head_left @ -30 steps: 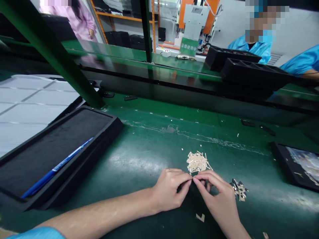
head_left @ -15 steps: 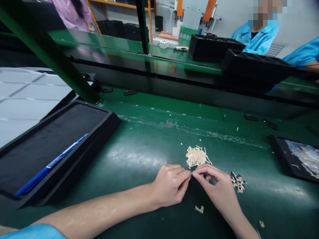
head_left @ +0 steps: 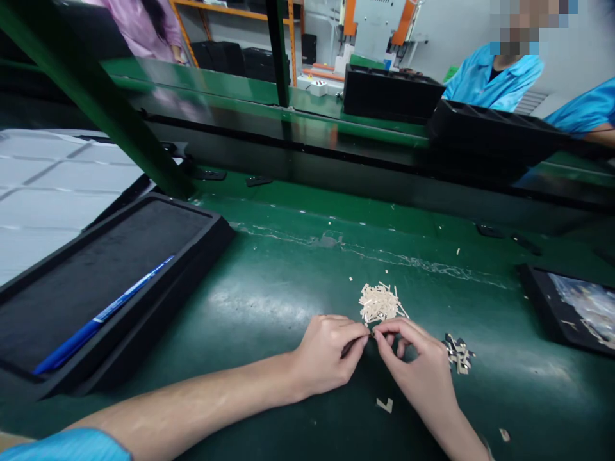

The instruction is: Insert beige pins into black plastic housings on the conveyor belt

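Note:
My left hand [head_left: 331,352] and my right hand [head_left: 416,355] meet fingertip to fingertip above the green table [head_left: 269,282]. Each is closed in a pinch. A tiny dark piece [head_left: 371,333] shows between the fingertips, too small to name, and most of it is hidden. Just beyond the fingers lies a heap of small cream strips [head_left: 379,302]. To the right of my right hand is a smaller pile of black and beige bits [head_left: 460,353]. An L-shaped pale scrap [head_left: 385,404] lies on the table between my forearms.
At the left, a black foam tray [head_left: 110,256] holds a blue pen [head_left: 103,317]. A dark tray [head_left: 533,288] with a clear plastic bag [head_left: 583,301] stands at the right. Black boxes [head_left: 391,95] and a co-worker in blue [head_left: 500,77] are across the bench, behind a green post [head_left: 96,96].
My fingertips have parted slightly, and the tiny dark piece now shows between them. Across the bench, one black box has shifted left.

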`<action>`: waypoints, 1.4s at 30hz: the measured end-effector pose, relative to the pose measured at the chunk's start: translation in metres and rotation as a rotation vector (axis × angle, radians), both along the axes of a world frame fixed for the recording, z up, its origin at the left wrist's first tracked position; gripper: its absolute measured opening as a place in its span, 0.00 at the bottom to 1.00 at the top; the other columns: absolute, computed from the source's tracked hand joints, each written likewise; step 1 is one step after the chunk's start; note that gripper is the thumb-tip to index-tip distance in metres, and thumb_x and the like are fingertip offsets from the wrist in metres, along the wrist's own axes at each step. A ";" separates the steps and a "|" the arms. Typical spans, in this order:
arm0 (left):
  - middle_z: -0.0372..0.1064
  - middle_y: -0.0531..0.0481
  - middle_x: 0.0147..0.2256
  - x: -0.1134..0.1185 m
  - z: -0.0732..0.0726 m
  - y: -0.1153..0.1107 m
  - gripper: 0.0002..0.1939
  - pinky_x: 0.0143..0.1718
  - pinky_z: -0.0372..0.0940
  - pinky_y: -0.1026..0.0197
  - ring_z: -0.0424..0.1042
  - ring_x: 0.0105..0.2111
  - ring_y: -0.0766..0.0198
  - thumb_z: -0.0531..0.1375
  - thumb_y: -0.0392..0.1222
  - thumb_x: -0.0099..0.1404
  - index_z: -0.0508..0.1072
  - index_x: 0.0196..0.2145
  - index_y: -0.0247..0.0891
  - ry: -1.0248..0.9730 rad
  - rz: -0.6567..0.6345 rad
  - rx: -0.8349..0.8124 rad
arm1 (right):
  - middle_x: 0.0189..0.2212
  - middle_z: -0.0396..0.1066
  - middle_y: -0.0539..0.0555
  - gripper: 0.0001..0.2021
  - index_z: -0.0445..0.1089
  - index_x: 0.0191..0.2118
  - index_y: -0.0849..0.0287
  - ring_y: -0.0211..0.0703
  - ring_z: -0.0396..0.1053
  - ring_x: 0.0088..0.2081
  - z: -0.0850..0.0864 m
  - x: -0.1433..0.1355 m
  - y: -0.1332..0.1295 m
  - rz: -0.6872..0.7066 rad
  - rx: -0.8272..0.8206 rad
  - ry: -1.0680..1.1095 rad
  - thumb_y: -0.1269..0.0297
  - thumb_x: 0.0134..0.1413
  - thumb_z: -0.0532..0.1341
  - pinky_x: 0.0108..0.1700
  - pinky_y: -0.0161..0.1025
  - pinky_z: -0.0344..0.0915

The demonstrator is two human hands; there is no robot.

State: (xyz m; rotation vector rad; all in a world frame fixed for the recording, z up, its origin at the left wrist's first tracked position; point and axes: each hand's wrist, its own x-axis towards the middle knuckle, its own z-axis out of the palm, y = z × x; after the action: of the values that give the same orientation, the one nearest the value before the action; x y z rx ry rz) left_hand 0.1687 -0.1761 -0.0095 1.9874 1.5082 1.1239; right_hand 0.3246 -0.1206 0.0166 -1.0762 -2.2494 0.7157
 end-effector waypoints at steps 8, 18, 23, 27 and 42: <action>0.58 0.55 0.18 -0.001 0.001 0.001 0.11 0.24 0.54 0.66 0.59 0.20 0.69 0.51 0.34 0.64 0.72 0.29 0.34 -0.083 0.033 -0.121 | 0.26 0.70 0.50 0.04 0.69 0.30 0.58 0.35 0.62 0.22 0.001 -0.001 -0.001 0.043 0.100 0.076 0.72 0.52 0.59 0.25 0.33 0.60; 0.67 0.50 0.22 0.000 0.000 0.000 0.12 0.27 0.58 0.65 0.65 0.22 0.66 0.50 0.32 0.63 0.73 0.32 0.33 -0.016 -0.024 -0.012 | 0.26 0.70 0.51 0.05 0.69 0.29 0.58 0.35 0.63 0.23 0.003 0.000 -0.002 0.085 0.114 0.045 0.72 0.52 0.59 0.24 0.32 0.60; 0.68 0.49 0.22 0.000 -0.001 0.000 0.12 0.27 0.58 0.64 0.65 0.22 0.66 0.50 0.31 0.62 0.73 0.32 0.33 0.009 -0.042 0.021 | 0.25 0.69 0.50 0.06 0.68 0.27 0.57 0.35 0.64 0.23 0.003 -0.002 -0.002 0.087 0.150 0.015 0.73 0.52 0.57 0.24 0.32 0.60; 0.68 0.50 0.22 -0.001 0.001 0.001 0.12 0.27 0.59 0.64 0.65 0.23 0.66 0.50 0.31 0.63 0.73 0.32 0.34 -0.013 -0.047 -0.007 | 0.24 0.69 0.50 0.06 0.67 0.27 0.57 0.36 0.64 0.23 0.003 -0.003 -0.002 0.083 0.147 0.002 0.73 0.51 0.57 0.24 0.33 0.60; 0.59 0.54 0.18 -0.001 0.002 0.001 0.11 0.24 0.54 0.66 0.59 0.20 0.69 0.50 0.33 0.63 0.72 0.29 0.34 -0.097 -0.001 -0.098 | 0.27 0.72 0.52 0.05 0.71 0.32 0.57 0.38 0.67 0.26 0.003 -0.002 0.000 0.128 0.203 0.068 0.73 0.52 0.58 0.27 0.35 0.64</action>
State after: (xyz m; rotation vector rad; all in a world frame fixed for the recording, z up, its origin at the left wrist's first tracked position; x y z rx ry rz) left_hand 0.1674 -0.1747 -0.0072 1.8417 1.4834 1.1072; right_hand 0.3226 -0.1207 0.0196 -0.8058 -2.2909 0.5513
